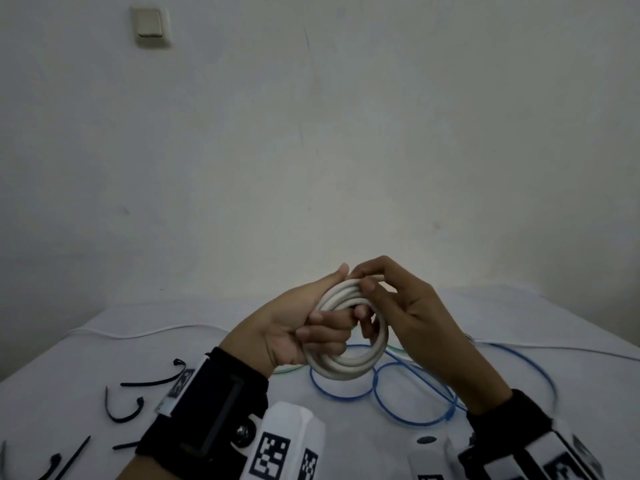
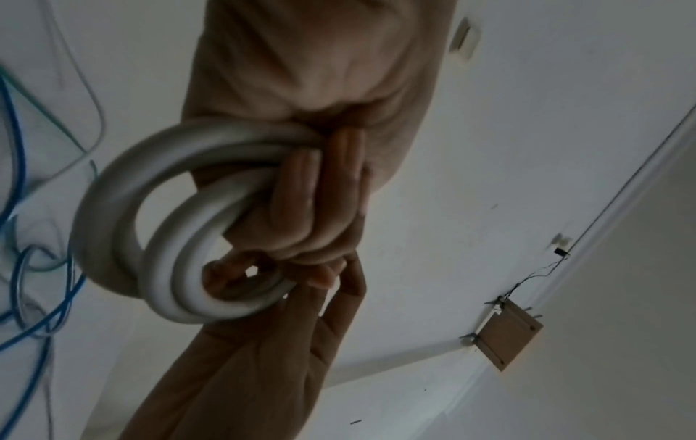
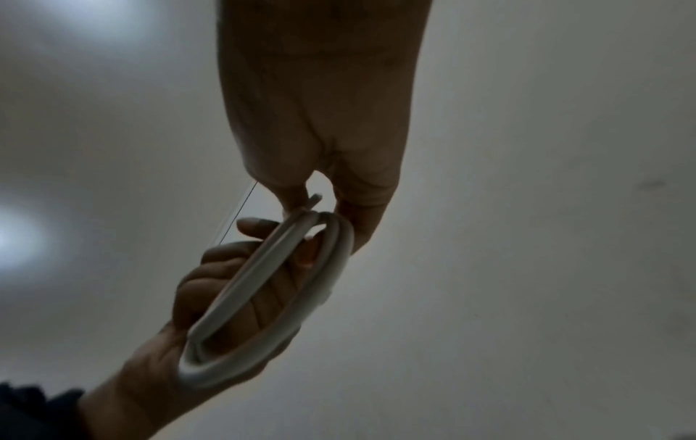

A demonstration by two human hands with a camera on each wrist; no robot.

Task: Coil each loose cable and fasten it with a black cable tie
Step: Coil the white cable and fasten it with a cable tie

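While hands (image 1: 346,317) pinch it, coiled white cable (image 1: 349,367) aloft

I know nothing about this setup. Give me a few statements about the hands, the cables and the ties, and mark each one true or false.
1. The left hand grips a white coil held above the table. True.
2. A black tie is already fastened round that coil. False: no tie shows on it; the black ties lie loose on the table, left of the left wrist.
3. The right hand pinches the cable's free end at the top of the coil. True.
4. The blue cable is neatly coiled and held. False: it lies loose on the table under the hands.
5. A light switch is on the wall. True.
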